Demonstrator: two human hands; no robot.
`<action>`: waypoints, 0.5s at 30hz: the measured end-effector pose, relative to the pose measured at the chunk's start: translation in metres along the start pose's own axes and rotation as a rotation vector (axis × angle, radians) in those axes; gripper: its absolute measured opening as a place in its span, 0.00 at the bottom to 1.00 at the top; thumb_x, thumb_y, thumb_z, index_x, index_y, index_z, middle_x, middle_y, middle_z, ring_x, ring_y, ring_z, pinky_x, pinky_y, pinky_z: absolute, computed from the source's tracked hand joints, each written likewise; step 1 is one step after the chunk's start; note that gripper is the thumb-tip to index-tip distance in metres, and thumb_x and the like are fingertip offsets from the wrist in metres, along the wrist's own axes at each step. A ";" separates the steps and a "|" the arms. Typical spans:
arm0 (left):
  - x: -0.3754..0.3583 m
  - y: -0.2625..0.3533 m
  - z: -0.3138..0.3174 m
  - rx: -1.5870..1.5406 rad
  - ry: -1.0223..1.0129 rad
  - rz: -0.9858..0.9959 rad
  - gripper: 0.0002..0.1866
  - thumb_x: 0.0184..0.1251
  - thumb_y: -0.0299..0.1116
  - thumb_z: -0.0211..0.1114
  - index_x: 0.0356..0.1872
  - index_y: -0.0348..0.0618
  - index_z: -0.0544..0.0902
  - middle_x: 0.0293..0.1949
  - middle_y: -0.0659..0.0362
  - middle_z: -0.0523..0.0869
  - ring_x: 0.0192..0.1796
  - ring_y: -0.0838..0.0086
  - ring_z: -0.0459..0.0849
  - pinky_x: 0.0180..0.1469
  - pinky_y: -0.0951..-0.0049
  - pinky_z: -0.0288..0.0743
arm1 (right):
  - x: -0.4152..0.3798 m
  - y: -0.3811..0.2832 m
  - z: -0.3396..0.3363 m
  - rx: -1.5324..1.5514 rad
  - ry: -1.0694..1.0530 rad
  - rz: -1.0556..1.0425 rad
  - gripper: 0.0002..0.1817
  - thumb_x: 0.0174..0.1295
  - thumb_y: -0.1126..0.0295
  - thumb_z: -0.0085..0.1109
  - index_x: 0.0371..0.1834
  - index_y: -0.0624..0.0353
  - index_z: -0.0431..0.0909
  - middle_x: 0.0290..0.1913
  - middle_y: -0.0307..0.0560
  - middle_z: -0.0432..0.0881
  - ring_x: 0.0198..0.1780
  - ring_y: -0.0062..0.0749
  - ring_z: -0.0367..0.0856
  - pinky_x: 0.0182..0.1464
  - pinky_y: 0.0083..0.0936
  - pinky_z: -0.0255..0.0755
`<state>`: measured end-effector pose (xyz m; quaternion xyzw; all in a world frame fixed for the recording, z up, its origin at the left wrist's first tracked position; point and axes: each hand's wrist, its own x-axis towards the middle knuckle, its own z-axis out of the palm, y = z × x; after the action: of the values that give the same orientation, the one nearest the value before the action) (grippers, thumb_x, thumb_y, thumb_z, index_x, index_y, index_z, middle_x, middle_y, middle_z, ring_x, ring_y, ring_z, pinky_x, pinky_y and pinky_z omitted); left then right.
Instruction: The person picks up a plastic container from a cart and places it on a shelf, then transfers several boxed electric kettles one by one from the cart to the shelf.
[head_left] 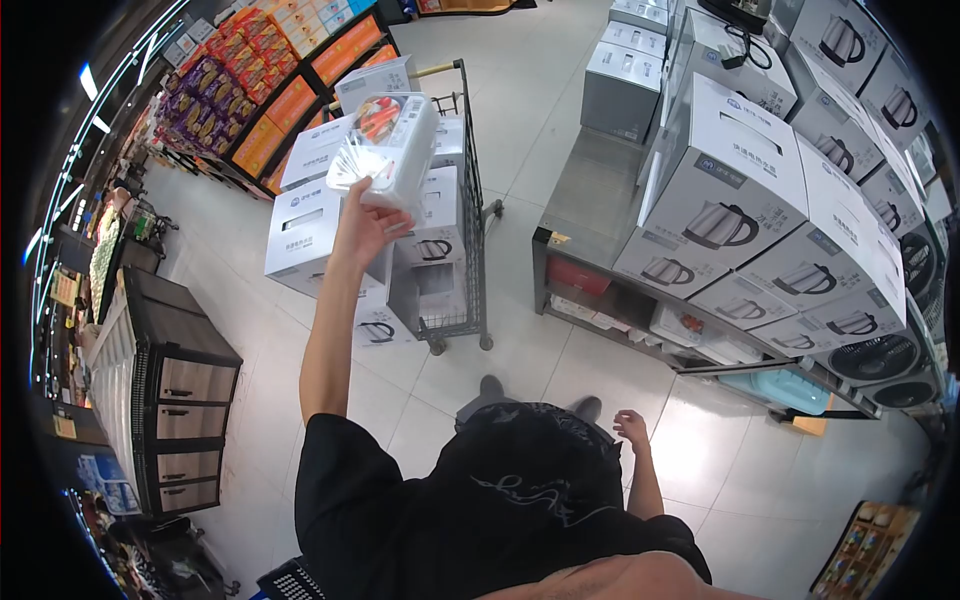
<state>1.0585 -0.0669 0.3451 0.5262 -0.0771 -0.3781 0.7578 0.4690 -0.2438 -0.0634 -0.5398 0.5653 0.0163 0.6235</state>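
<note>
My left hand (381,222) grasps a plastic-container pack (390,148), 11 o'clock | right hand (632,427) empty, 4 o'clock | one-handed grip could slip, dropping it

Right box (735,170), near: I read 快速电热水壶. Left box (303,238), farther: seems the same wording. Smaller print on both too tiny. My pack (385,150) and shirt (535,470): print I can't make out.

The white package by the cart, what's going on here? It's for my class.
A person's left-hand grip holds the white package out over kettle boxes stacked on a wire cart; whether it touches them is unclear. The right-hand grip hangs loosely open, empty. More kettle boxes stand on a shelf to the right.
</note>
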 end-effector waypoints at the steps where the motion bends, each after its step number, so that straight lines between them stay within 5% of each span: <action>1: -0.018 -0.008 0.004 -0.008 -0.057 -0.016 0.34 0.63 0.52 0.57 0.55 0.26 0.66 0.42 0.45 0.78 0.39 0.58 0.84 0.52 0.49 0.77 | 0.000 -0.009 0.002 -0.032 -0.008 -0.033 0.19 0.60 0.66 0.61 0.53 0.60 0.75 0.39 0.47 0.84 0.37 0.31 0.85 0.35 0.22 0.77; 7: -0.112 -0.082 0.034 -0.069 -0.225 -0.180 0.30 0.68 0.49 0.52 0.63 0.36 0.65 0.47 0.46 0.83 0.34 0.58 0.86 0.56 0.46 0.74 | -0.049 -0.145 0.039 -0.028 -0.184 -0.480 0.20 0.64 0.62 0.59 0.55 0.63 0.75 0.44 0.50 0.83 0.43 0.30 0.84 0.46 0.23 0.76; 11: -0.138 -0.140 0.051 -0.017 -0.260 -0.343 0.31 0.67 0.47 0.54 0.63 0.34 0.64 0.52 0.45 0.80 0.36 0.55 0.85 0.55 0.47 0.75 | -0.109 -0.238 0.063 0.356 -0.473 -0.504 0.26 0.69 0.59 0.53 0.64 0.64 0.65 0.55 0.54 0.77 0.55 0.36 0.79 0.58 0.29 0.72; 15: -0.135 -0.205 0.060 0.097 -0.380 -0.446 0.28 0.68 0.44 0.54 0.62 0.32 0.65 0.54 0.47 0.79 0.43 0.60 0.84 0.49 0.53 0.79 | -0.141 -0.250 0.067 0.489 -0.540 -0.486 0.36 0.69 0.56 0.53 0.71 0.63 0.50 0.66 0.57 0.65 0.61 0.42 0.73 0.62 0.36 0.71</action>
<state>0.8317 -0.0558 0.2335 0.4855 -0.1179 -0.6228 0.6021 0.6221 -0.2184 0.1874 -0.4701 0.2256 -0.1248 0.8441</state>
